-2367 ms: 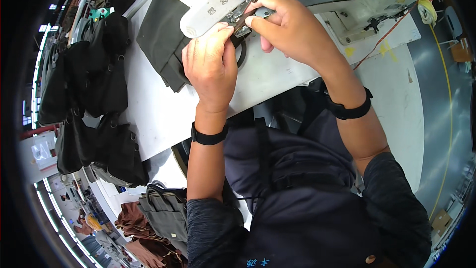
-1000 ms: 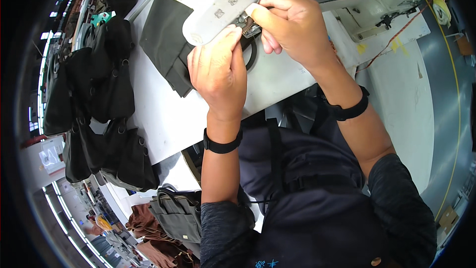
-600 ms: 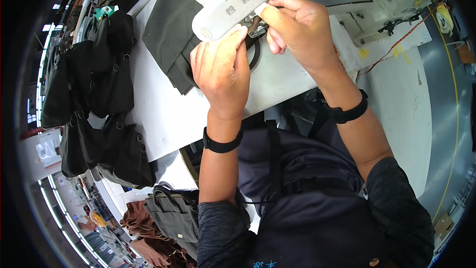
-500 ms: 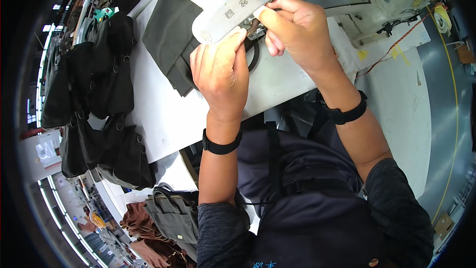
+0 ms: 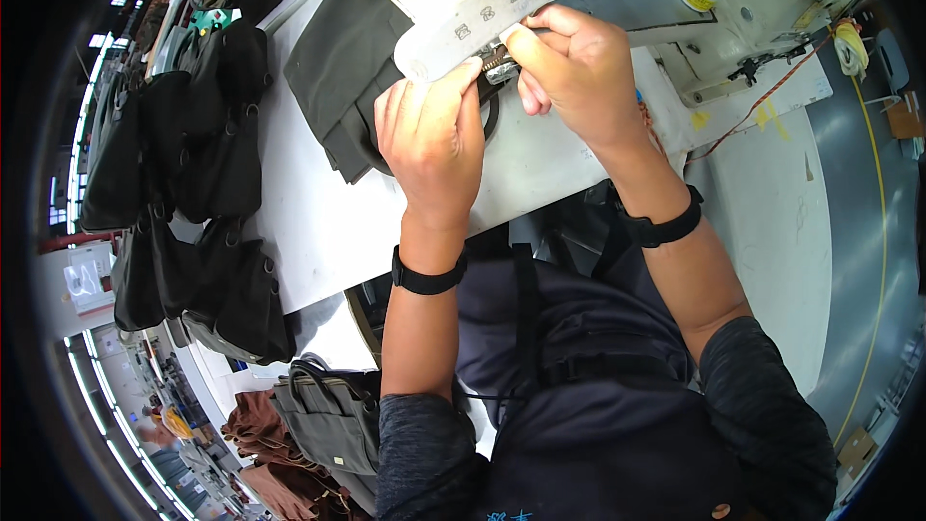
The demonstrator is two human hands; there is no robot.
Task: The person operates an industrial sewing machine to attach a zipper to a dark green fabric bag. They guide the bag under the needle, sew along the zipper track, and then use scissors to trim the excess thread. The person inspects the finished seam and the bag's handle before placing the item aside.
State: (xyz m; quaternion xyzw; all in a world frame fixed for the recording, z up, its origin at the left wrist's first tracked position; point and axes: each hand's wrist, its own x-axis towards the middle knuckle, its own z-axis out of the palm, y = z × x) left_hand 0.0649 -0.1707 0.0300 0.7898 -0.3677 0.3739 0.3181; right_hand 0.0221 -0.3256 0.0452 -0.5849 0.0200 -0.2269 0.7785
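Bag piece, dark grey-green fabric — on the white work table, toward the surface's far edge, partly beneath the white, rounded sewing-machine head. Dark curved loop beside it, right.

Left hand: fingers bent and close together, tips at the head's lower edge; grip undeterminable. Right hand: thumb and forefinger drawn together beside the metal mechanism; anything pinched, too small to tell.

Progress: work at the mechanism appears under way, the piece probably unfinished; completed and remaining seams cannot be counted.

Obscured: needle point, behind head and fingers — stitching unseen. Black bags overlap the table's left edge, details lost in shadow.
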